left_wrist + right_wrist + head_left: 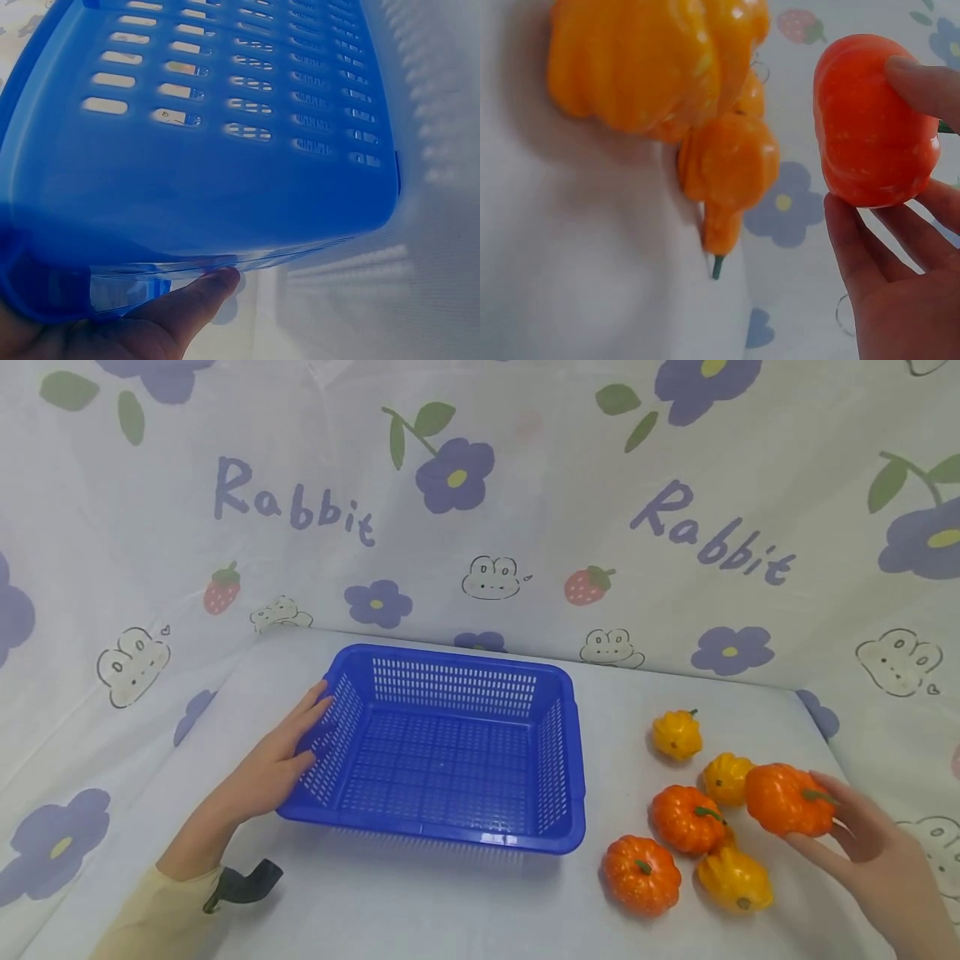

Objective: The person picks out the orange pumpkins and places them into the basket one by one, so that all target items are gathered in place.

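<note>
My right hand holds a small orange pumpkin with a green stem, thumb on one side and fingers on the other. The right wrist view shows this pumpkin raised beside the others. On the far left, my left hand grips the left rim of a blue plastic basket. The left wrist view has one digit lying along the outside of the basket wall. Nothing lies inside the basket. Two orange pumpkins rest on the table, close to the right hand.
Several yellow pumpkins, including a back one and a front one, sit among the orange ones right of the basket. A dark curved thing is beside the left sleeve. A printed cloth hangs behind the white table.
</note>
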### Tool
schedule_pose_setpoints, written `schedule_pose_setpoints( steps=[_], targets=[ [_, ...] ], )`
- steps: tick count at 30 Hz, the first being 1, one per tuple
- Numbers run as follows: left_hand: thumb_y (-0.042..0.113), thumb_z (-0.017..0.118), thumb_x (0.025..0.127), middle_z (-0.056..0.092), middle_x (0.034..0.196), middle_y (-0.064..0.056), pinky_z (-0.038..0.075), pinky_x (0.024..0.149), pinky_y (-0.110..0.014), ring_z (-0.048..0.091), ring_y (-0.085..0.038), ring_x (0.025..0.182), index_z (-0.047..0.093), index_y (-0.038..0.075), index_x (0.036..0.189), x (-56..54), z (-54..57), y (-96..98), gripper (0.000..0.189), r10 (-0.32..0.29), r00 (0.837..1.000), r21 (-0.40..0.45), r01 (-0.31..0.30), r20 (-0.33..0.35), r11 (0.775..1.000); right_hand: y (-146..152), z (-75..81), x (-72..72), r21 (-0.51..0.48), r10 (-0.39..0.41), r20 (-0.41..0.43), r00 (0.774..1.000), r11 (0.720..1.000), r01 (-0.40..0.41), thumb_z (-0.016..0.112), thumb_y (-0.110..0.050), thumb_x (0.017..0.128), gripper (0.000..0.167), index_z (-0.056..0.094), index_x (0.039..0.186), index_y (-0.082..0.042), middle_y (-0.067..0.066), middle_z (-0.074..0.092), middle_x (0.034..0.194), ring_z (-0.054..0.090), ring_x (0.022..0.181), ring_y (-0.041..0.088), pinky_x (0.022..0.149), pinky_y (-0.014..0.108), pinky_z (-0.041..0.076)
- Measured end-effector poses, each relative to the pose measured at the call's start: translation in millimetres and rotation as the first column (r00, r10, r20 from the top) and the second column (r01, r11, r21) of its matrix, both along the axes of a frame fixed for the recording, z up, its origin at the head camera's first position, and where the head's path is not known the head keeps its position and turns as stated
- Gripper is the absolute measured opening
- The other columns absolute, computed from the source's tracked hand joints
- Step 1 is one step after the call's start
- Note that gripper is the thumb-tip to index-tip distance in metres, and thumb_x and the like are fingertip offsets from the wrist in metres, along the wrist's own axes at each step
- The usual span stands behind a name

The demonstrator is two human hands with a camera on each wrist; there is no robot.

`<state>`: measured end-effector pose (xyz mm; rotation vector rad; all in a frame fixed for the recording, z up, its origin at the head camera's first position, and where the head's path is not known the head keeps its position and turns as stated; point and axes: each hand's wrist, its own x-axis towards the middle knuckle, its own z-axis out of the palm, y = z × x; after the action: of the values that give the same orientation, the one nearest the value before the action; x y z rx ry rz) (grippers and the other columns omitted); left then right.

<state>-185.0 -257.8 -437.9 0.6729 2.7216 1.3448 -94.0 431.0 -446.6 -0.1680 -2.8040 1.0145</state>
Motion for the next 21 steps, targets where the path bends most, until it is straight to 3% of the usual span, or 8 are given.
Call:
schedule_pose_setpoints(
  steps=[3, 6, 8, 10, 21],
  targets=[
    [-0.012, 0.045, 0.1, 0.006, 0.181, -0.016, 0.013, 0.128, -0.069, 0.005, -0.042, 0.165, 0.024, -0.003, 0.17, -0.3, 0.5, 0.2, 0.073, 0.001, 1.0, -0.004, -0.001, 0.001, 1.0, -6.3, 6.2, -2.8, 0.001, 0.01, -0.023, 1.0, 1.0, -0.01, 0.076, -0.026, 0.104, 0.086, 0.027, 0.172, -0.007, 0.032, 0.034, 0.168, 0.035, 0.15, 0.049, 0.097, -0.004, 0.024],
    [-0.013, 0.045, 0.1, 0.006, 0.181, -0.016, 0.013, 0.128, -0.069, 0.005, -0.042, 0.165, 0.024, -0.003, 0.17, -0.4, 1.2, 0.2, 0.073, 0.002, 1.0, -0.003, -0.002, 0.004, 1.0, -12.5, 12.7, -6.6, -0.003, 0.035, -0.079, 0.996, 0.999, -0.035, 0.077, -0.021, 0.103, 0.084, 0.031, 0.172, -0.012, 0.023, 0.037, 0.17, 0.039, 0.154, 0.018, 0.099, -0.003, 0.028],
    [-0.013, 0.045, 0.1, 0.006, 0.181, -0.016, 0.013, 0.128, -0.069, 0.005, -0.042, 0.165, 0.024, -0.003, 0.17, -0.4, 1.7, 0.5, 0.074, 0.002, 1.0, -0.001, -0.002, 0.006, 1.0, -16.4, 18.3, -9.3, -0.005, 0.058, -0.126, 0.99, 0.998, -0.059, 0.079, -0.017, 0.101, 0.083, 0.034, 0.171, -0.015, 0.016, 0.041, 0.169, 0.04, 0.145, -0.001, 0.1, -0.002, 0.031],
    [-0.013, 0.045, 0.1, 0.006, 0.181, -0.016, 0.013, 0.128, -0.069, 0.005, -0.042, 0.165, 0.024, -0.004, 0.17, -0.3, 2.3, 0.8, 0.074, 0.002, 1.0, 0.003, -0.002, 0.01, 1.0, -20.7, 24.2, -12.7, -0.008, 0.083, -0.168, 0.982, 0.996, -0.086, 0.08, -0.012, 0.1, 0.082, 0.037, 0.171, -0.017, 0.01, 0.044, 0.168, 0.04, 0.136, -0.012, 0.101, -0.002, 0.033],
    [-0.013, 0.045, 0.1, 0.005, 0.181, -0.016, 0.013, 0.128, -0.069, 0.004, -0.042, 0.165, 0.023, -0.003, 0.17, -0.8, 3.6, 1.6, 0.074, 0.003, 1.0, -0.008, -0.003, 0.017, 1.0, -48.3, 53.3, -31.8, -0.061, 0.21, -0.268, 0.94, 0.97, -0.234, 0.081, 0.004, 0.094, 0.082, 0.046, 0.166, -0.014, -0.007, 0.054, 0.156, 0.047, 0.131, -0.008, 0.103, 0.002, 0.039]
  ],
)
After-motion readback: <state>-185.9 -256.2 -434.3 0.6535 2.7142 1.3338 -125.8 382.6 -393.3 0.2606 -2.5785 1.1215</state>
